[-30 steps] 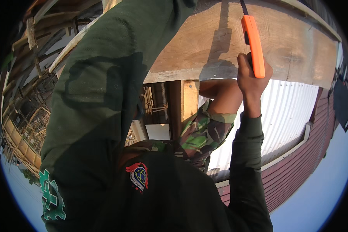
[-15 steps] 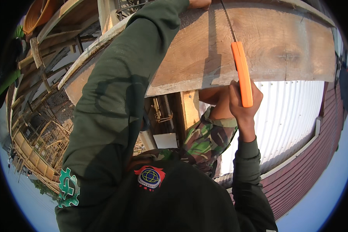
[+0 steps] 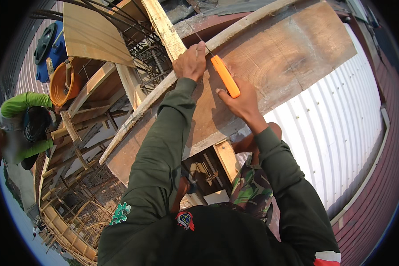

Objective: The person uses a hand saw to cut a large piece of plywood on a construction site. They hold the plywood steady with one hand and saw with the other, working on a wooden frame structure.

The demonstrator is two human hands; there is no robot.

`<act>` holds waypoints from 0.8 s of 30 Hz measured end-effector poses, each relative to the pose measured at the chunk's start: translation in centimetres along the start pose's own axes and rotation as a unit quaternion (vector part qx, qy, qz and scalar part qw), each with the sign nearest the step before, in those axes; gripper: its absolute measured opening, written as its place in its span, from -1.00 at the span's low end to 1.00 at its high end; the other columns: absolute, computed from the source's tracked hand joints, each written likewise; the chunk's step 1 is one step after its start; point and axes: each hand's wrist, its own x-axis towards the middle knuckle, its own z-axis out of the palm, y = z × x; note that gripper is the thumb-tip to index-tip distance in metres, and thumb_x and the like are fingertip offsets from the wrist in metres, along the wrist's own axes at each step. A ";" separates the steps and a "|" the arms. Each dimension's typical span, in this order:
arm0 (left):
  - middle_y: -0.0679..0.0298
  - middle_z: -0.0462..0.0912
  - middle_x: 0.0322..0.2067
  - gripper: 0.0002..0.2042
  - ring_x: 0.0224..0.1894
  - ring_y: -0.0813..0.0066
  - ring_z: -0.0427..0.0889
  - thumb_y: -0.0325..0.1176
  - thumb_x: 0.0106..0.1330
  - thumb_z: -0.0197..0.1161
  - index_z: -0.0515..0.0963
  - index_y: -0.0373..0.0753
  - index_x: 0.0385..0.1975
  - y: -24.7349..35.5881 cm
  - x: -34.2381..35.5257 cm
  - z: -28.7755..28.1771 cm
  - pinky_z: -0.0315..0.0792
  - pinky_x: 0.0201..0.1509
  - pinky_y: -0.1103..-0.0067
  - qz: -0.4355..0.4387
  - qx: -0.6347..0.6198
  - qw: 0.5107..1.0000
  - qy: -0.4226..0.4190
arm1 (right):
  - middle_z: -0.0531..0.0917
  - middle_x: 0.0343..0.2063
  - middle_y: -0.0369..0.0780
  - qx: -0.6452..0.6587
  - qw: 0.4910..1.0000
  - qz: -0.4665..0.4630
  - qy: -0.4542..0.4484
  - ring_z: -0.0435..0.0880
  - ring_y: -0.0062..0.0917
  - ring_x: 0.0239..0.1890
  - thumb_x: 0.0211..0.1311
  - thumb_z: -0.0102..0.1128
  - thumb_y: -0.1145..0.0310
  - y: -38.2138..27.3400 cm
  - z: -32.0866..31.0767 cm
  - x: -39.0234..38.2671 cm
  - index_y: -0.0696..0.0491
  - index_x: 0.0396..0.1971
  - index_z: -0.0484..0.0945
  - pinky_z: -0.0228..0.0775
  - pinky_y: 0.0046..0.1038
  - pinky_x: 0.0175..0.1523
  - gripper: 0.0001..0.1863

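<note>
My right hand (image 3: 244, 100) is closed round the orange handle (image 3: 226, 77) of a hand saw. Its thin blade runs up and left from the handle, past the fingers of my left hand, across a wooden batten (image 3: 248, 27). That batten lies along the far edge of a broad brown plywood panel (image 3: 297, 48). My left hand (image 3: 190, 62) grips the batten just left of the blade, its fingertips partly hidden over the edge. Whether the teeth are in the wood cannot be made out.
Tied steel bars (image 3: 153, 60) stand in a timber form beyond my left hand. A white corrugated sheet (image 3: 328, 128) lies to the right. At left, a person in green sleeves (image 3: 29, 99) is beside an orange bucket (image 3: 62, 86). Below are timber frames and a drop.
The view has turned and shifted, bringing my left hand, the rebar and the other person into sight. The saw now leans further left, with its handle nearer my left hand.
</note>
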 end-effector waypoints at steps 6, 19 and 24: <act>-0.10 0.76 -0.17 -0.32 -0.04 -0.18 0.71 0.25 0.50 -0.22 0.79 -0.16 -0.18 1.3 0.8 1.0 0.53 0.09 0.12 -0.110 0.094 0.989 0.038 | 0.64 -0.59 0.00 -0.001 0.999 -0.033 0.031 0.66 -0.09 -0.51 0.06 0.43 0.21 -0.7 -1.1 -1.1 0.18 -0.43 0.65 0.48 -0.22 -0.33 -0.70; -0.24 0.73 -0.12 -0.29 0.01 -0.22 0.69 0.22 0.46 -0.17 0.78 -0.32 -0.20 0.5 1.4 0.8 0.51 0.17 0.11 -0.077 0.092 0.991 0.062 | 0.64 -0.62 -0.02 -0.035 0.998 -0.050 0.020 0.70 -0.12 -0.52 0.03 0.37 0.38 -0.1 -1.7 0.0 0.21 -0.44 0.65 0.50 -0.27 -0.36 -0.81; -0.24 0.73 -0.13 -0.26 0.02 -0.23 0.69 0.27 0.45 -0.19 0.77 -0.32 -0.16 0.5 2.0 0.8 0.51 0.16 0.13 -0.090 0.093 0.991 0.030 | 0.71 -0.53 -0.02 0.099 0.995 0.026 -0.017 0.81 -0.31 -0.41 0.01 0.35 0.43 0.0 -6.7 -11.4 0.18 -0.28 0.72 0.60 -0.37 -0.24 -0.76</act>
